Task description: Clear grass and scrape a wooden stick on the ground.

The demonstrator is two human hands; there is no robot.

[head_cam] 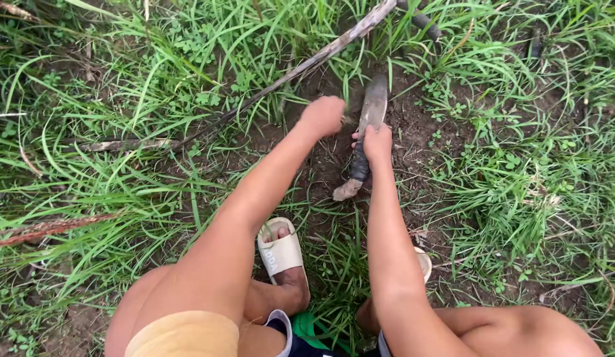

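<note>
— Two hands down in the dirt. What has each got?

— The right hand point(377, 142) is wrapped tight round the dark handle of a knife point(365, 132). Its blade points away from the hand into a patch of bare soil point(413, 125), and the pale butt of the handle sticks out behind the wrist.

— And the left hand point(322, 116)?

— Curled into a loose fist just beside the blade, knuckles up. It looks to be gripping grass point(188, 99) or roots at the soil, but I can't tell what's inside it.

— Anything else close by?

— A long thin stick point(301, 66) runs past the far side of the left hand. Behind both hands, a foot in a cream sandal point(279, 251) is planted in the grass.

— What could go wrong?

— My worry is the gap: the left fist sits almost touching the blade. If the knife slips off a root or skids in loose dirt, it could catch those fingers. A hard pull toward the body might also bring the tip near the bare toes.
</note>
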